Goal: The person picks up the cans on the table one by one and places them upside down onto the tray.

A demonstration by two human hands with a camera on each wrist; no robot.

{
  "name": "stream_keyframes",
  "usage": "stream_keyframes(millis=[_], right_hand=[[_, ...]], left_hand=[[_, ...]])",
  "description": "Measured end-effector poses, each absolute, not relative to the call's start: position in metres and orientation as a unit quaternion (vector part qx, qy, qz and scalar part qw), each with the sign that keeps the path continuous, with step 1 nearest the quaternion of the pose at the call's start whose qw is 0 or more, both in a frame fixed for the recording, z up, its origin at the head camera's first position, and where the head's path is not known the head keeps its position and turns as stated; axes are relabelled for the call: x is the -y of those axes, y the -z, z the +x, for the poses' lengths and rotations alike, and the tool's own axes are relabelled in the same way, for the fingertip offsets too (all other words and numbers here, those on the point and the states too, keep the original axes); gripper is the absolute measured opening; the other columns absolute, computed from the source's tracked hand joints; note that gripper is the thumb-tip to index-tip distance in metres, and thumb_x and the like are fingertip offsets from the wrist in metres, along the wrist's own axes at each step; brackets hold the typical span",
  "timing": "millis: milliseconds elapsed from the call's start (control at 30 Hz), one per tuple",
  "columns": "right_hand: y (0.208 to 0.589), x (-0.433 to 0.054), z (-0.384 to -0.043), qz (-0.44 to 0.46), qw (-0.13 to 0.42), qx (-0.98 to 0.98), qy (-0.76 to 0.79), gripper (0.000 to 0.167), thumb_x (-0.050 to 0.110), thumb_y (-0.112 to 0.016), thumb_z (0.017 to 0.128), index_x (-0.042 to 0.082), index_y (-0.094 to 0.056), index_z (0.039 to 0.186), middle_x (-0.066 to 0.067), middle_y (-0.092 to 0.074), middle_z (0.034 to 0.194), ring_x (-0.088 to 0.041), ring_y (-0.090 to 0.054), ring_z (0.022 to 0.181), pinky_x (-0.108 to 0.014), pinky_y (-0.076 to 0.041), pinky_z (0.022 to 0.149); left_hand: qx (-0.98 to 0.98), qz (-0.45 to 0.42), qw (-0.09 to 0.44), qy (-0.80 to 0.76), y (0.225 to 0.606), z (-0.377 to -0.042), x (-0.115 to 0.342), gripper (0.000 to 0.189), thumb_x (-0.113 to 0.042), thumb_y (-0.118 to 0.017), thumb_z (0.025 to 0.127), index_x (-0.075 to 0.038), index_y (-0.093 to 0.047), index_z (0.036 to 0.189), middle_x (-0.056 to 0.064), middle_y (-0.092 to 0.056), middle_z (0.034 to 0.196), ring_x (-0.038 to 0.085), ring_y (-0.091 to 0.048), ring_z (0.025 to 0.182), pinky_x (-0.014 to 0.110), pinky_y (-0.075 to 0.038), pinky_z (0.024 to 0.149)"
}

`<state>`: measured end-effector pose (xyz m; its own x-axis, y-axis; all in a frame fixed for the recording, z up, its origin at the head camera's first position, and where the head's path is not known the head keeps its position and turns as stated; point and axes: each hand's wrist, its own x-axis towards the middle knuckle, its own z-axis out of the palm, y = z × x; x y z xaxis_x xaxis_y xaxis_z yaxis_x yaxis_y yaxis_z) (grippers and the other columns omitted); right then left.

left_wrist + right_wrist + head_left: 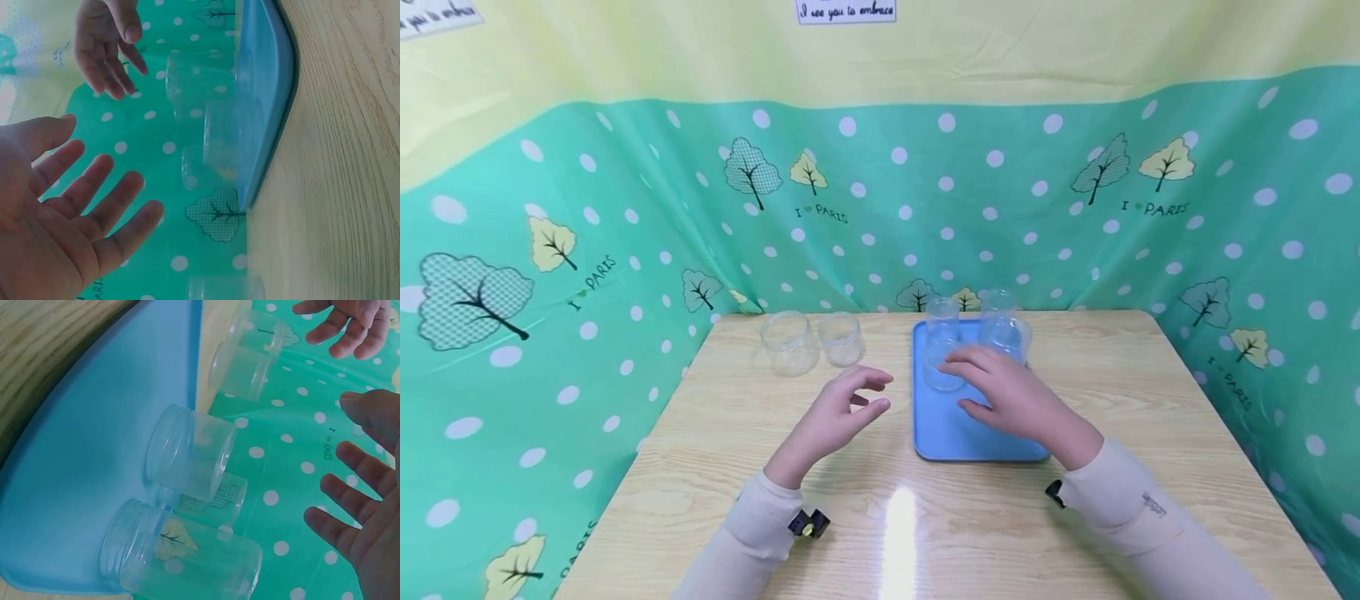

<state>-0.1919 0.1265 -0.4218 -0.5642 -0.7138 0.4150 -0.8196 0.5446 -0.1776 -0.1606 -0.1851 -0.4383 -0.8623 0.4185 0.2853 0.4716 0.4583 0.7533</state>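
Note:
My left hand [838,408] hovers over the table left of the blue tray [951,437], its fingers loosely bent around nothing. My right hand [1011,396] is above the tray, fingers spread and holding nothing. Just beyond its fingertips stands a clear jar [943,379], partly covered by the hand in the head view. Several more clear jars [943,312] occupy the tray's far end. In the right wrist view a large jar [187,556] has its threaded neck down against the tray. Both palms [44,250] look bare in the wrist views.
Two clear jars, a wider one [790,346] and a smaller one [842,340], stand side by side on the wooden table [715,467] left of the tray. A green dotted curtain [850,192] closes off the back and both sides.

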Motion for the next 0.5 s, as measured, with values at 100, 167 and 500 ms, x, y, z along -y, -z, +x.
stream_keyframes(millis=[100,167,500], right_hand=[[0.421,-0.133,-0.187,0.436,0.146,0.869,-0.184,0.060,0.019,-0.083,0.086,0.015,-0.059,0.141,-0.002,-0.058,0.139,-0.024,-0.053,0.132,-0.046,-0.050,0.108],[0.421,-0.136,-0.184,0.430,0.146,0.871,-0.188,0.060,0.019,-0.083,0.087,0.015,-0.059,0.141,-0.002,-0.058,0.141,-0.024,-0.052,0.133,-0.046,-0.050,0.108],[0.427,-0.150,-0.177,0.419,0.158,0.864,-0.230,0.059,0.019,-0.081,0.088,0.016,-0.058,0.142,-0.001,-0.055,0.146,-0.023,-0.048,0.139,-0.045,-0.047,0.111]], left_hand=[[0.851,-0.267,0.025,0.451,0.439,-0.159,0.183,0.033,-0.023,-0.069,0.100,-0.012,-0.065,0.131,0.003,-0.066,0.129,0.020,-0.064,0.119,0.042,-0.059,0.089],[0.851,-0.269,0.025,0.451,0.440,-0.158,0.181,0.032,-0.024,-0.069,0.100,-0.014,-0.065,0.130,0.000,-0.066,0.129,0.019,-0.064,0.119,0.043,-0.059,0.089],[0.848,-0.276,0.023,0.451,0.441,-0.159,0.181,0.029,-0.025,-0.069,0.100,-0.019,-0.066,0.129,-0.004,-0.065,0.126,0.021,-0.064,0.118,0.051,-0.059,0.091]])
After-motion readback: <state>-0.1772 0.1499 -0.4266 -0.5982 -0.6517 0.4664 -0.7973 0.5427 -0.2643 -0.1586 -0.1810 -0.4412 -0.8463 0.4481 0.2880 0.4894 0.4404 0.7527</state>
